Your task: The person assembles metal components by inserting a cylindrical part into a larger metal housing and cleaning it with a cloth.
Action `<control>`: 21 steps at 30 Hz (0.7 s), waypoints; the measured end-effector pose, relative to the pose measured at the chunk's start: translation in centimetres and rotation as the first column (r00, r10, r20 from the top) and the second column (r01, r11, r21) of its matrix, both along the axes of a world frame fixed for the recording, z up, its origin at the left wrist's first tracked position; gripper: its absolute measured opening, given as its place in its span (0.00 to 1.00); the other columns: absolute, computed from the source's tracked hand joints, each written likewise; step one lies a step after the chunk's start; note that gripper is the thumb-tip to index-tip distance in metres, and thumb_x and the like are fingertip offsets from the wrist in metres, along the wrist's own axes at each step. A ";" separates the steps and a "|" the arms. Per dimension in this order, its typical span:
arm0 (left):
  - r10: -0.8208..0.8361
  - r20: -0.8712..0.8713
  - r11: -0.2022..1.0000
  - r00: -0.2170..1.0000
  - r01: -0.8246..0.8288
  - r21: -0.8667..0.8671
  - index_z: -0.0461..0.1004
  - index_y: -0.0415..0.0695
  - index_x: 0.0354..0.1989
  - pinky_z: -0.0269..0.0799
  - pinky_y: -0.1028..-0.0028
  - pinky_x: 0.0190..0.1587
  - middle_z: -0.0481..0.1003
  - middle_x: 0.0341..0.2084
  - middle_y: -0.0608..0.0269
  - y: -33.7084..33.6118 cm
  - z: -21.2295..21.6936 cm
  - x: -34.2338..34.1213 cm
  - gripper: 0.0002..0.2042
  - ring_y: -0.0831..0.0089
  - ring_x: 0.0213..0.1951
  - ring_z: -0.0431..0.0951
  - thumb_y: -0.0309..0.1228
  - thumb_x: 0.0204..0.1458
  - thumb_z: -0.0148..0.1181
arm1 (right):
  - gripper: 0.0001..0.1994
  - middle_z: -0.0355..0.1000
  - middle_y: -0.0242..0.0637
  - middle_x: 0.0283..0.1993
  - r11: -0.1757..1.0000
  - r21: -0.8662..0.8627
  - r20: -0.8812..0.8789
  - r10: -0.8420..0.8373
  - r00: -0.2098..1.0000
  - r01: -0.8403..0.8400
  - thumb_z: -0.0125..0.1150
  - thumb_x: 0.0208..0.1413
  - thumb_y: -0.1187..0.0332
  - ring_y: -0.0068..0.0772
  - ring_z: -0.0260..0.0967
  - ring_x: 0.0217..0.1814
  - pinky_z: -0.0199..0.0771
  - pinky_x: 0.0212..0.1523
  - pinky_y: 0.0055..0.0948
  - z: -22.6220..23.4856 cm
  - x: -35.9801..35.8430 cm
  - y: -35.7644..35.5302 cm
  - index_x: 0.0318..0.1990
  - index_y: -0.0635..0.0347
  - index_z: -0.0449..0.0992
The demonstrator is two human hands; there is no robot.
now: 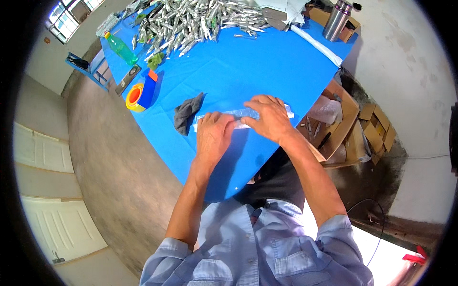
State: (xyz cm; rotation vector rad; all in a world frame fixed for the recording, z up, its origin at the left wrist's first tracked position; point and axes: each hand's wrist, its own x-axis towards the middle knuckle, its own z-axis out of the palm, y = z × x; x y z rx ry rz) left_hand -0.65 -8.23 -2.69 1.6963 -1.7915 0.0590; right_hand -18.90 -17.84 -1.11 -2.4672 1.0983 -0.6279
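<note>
Beside the table [238,66], a cardboard box [348,104] is holding clear plastic [326,110]. On the table, the left hand [214,132] is grasping a packet [244,113]; the right hand [271,117] is arching over it, grip unclear.

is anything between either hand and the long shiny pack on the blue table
Nothing visible stands between: the left hand and right hand are both at the long shiny pack. The dark grey cloth lies beside its left end.

Fisheye distortion bends the edges, and the window [61,23] glares.
</note>
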 end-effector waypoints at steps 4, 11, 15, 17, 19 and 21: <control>-0.029 -0.014 1.000 0.999 0.029 0.004 0.81 0.42 0.35 0.71 0.58 0.43 0.80 0.33 0.58 0.1 0.1 0.1 0.05 0.54 0.38 0.77 0.27 0.52 0.70 | 0.14 0.77 0.34 0.48 0.982 -0.183 0.059 0.055 0.997 -0.043 0.73 0.49 0.60 0.41 0.70 0.59 0.62 0.61 0.43 -0.3 -0.9 1.8 0.43 0.50 0.85; -0.083 0.019 0.994 0.996 0.081 0.071 0.81 0.43 0.35 0.71 0.58 0.44 0.80 0.33 0.58 2.7 0.9 -0.7 0.04 0.54 0.39 0.78 0.27 0.52 0.70 | 0.09 0.76 0.29 0.41 0.985 -0.151 0.049 0.095 0.994 -0.087 0.71 0.50 0.64 0.35 0.70 0.53 0.62 0.55 0.40 -1.0 -2.6 5.0 0.39 0.49 0.85; -0.127 0.019 0.988 0.992 0.124 0.093 0.82 0.43 0.38 0.72 0.59 0.47 0.80 0.38 0.60 7.2 1.6 -2.1 0.09 0.56 0.43 0.78 0.28 0.49 0.73 | 0.09 0.76 0.30 0.40 0.991 -0.085 0.078 0.110 0.991 -0.104 0.71 0.50 0.64 0.37 0.69 0.52 0.63 0.55 0.39 -0.9 -4.0 8.5 0.39 0.52 0.85; -0.130 0.021 0.987 0.991 0.128 0.093 0.82 0.43 0.40 0.72 0.59 0.48 0.80 0.39 0.60 9.0 1.3 -2.5 0.11 0.57 0.44 0.78 0.29 0.48 0.73 | 0.09 0.75 0.31 0.40 0.993 -0.035 0.063 0.117 0.991 -0.115 0.71 0.50 0.64 0.38 0.69 0.52 0.63 0.54 0.40 -0.4 -4.5 9.5 0.39 0.53 0.85; -0.134 0.019 0.988 0.991 0.132 0.083 0.83 0.43 0.42 0.72 0.59 0.49 0.80 0.42 0.60 9.8 1.1 -2.5 0.12 0.57 0.44 0.78 0.29 0.49 0.73 | 0.09 0.75 0.32 0.41 0.992 -0.009 0.044 0.128 0.991 -0.128 0.71 0.50 0.65 0.39 0.69 0.51 0.64 0.53 0.41 -0.1 -4.7 9.9 0.39 0.53 0.85; -0.115 0.007 0.989 0.993 0.114 0.095 0.83 0.43 0.41 0.72 0.58 0.50 0.80 0.43 0.59 9.6 1.4 -2.5 0.10 0.56 0.45 0.78 0.28 0.50 0.72 | 0.09 0.75 0.33 0.43 0.990 0.004 0.047 0.141 0.989 -0.141 0.71 0.50 0.65 0.40 0.69 0.51 0.65 0.53 0.42 0.3 -4.6 9.6 0.39 0.54 0.84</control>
